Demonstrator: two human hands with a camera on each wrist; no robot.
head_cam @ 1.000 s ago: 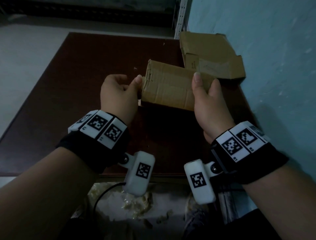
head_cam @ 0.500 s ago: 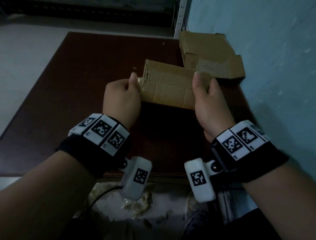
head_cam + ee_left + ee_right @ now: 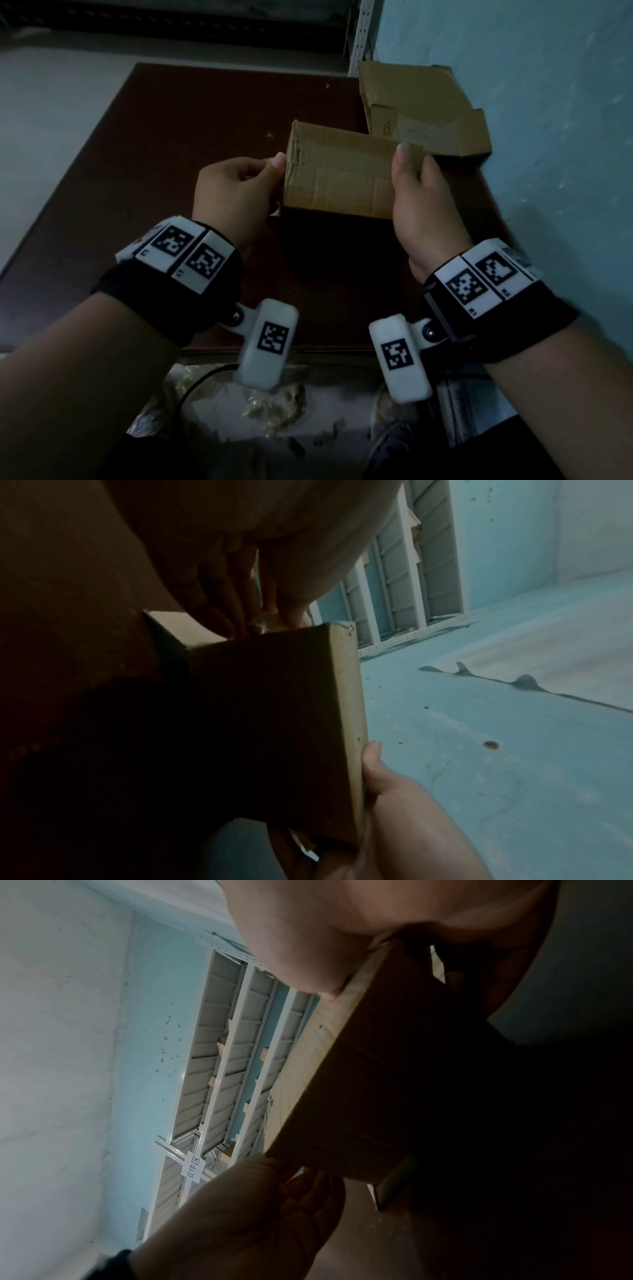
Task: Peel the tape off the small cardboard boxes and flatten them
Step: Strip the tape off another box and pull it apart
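A small brown cardboard box (image 3: 339, 174) is held up over the dark table (image 3: 164, 144). My right hand (image 3: 421, 205) grips its right end, thumb on top. At the left end my left hand (image 3: 236, 192) has its thumb and fingertips pinched on a bit of clear tape (image 3: 263, 620) by the box's upper edge. The left wrist view shows the box (image 3: 267, 723) from below, dark, with the right hand (image 3: 394, 804) under it. In the right wrist view the box (image 3: 394, 1083) fills the middle and the left hand (image 3: 257, 1218) is at its far end.
A flattened cardboard box (image 3: 421, 102) lies at the table's back right corner against the blue wall (image 3: 548, 137). Small scraps lie on the floor (image 3: 267, 407) in front of the table. Metal shelving (image 3: 226, 1083) stands beyond.
My left hand has shifted its thumb and fingers along the box's left end and turned a little. The box and my right hand have hardly moved.
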